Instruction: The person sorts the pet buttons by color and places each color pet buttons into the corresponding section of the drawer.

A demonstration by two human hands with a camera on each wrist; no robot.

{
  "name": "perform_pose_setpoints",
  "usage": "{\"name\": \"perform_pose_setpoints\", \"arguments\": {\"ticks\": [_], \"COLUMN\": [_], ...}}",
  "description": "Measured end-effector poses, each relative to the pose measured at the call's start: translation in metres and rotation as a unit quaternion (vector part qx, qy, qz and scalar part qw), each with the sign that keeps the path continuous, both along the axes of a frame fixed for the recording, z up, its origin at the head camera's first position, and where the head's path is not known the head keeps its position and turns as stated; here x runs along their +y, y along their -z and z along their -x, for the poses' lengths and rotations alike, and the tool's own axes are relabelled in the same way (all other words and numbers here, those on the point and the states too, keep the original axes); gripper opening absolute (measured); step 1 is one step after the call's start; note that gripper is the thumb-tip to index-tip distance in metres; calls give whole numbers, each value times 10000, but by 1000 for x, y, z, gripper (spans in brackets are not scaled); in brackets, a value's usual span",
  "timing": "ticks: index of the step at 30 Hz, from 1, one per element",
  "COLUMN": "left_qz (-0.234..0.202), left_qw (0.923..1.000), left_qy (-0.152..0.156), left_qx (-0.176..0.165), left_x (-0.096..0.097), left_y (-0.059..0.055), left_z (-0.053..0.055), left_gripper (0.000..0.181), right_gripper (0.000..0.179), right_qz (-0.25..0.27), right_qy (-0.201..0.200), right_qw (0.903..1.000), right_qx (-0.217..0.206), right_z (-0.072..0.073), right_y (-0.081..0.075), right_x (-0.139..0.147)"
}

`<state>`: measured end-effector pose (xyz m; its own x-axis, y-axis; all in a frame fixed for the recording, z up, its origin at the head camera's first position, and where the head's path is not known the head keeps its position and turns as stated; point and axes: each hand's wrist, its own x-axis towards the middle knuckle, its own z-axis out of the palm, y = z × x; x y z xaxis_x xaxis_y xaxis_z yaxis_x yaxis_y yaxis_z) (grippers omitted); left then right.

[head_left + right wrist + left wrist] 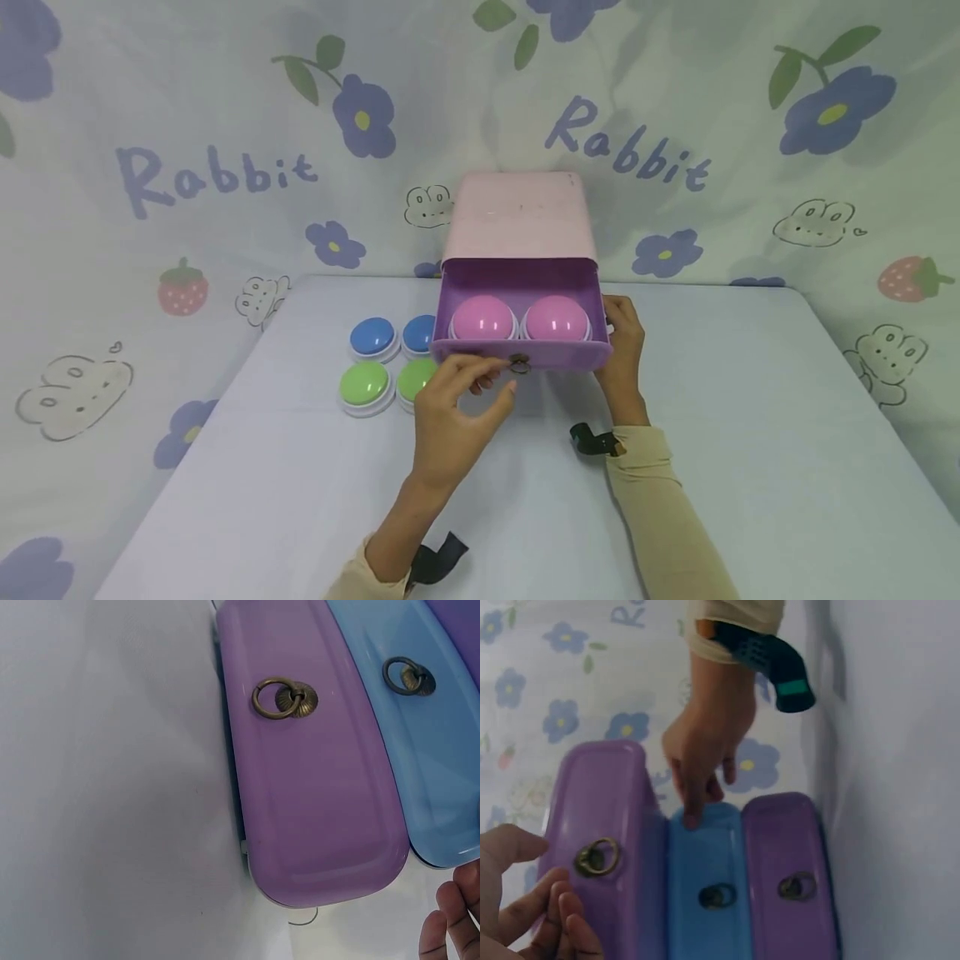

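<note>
Altogether, three drawers point(697, 855), two pink domes point(483, 317)

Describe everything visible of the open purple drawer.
The purple drawer is glossy, with rounded corners and a brass-coloured ring pull on its front; its material is unclear. It is pulled out from a pink cabinet, topmost of three, above a blue drawer. Two white-rimmed pink domes sit inside, side by side. The left hand is at its front; contact is uncertain.
</note>
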<state>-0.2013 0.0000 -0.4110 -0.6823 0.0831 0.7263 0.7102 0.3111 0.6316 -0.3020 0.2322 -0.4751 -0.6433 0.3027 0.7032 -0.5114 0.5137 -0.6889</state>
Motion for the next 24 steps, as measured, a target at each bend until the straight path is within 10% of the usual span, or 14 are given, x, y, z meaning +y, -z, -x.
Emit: {"name": "perform_pose_setpoints", "arguments": {"ticks": [14,24], "left_qz": [648,681], "left_qw": [9886,9889], "left_qy": [-916,-939], "left_qx": [999,926], "left_x": [13,17], "left_y": [8,6], "left_z": [11,17], "left_gripper": [16,17], "right_gripper": [20,14], "right_qz": [79,135], "right_qy": [-114,-7], "right_qw": [9998,9996], "right_qx": [136,248], "right_z": [1,-3], "right_y": [5,-3], "right_x": [-1,-4]}}
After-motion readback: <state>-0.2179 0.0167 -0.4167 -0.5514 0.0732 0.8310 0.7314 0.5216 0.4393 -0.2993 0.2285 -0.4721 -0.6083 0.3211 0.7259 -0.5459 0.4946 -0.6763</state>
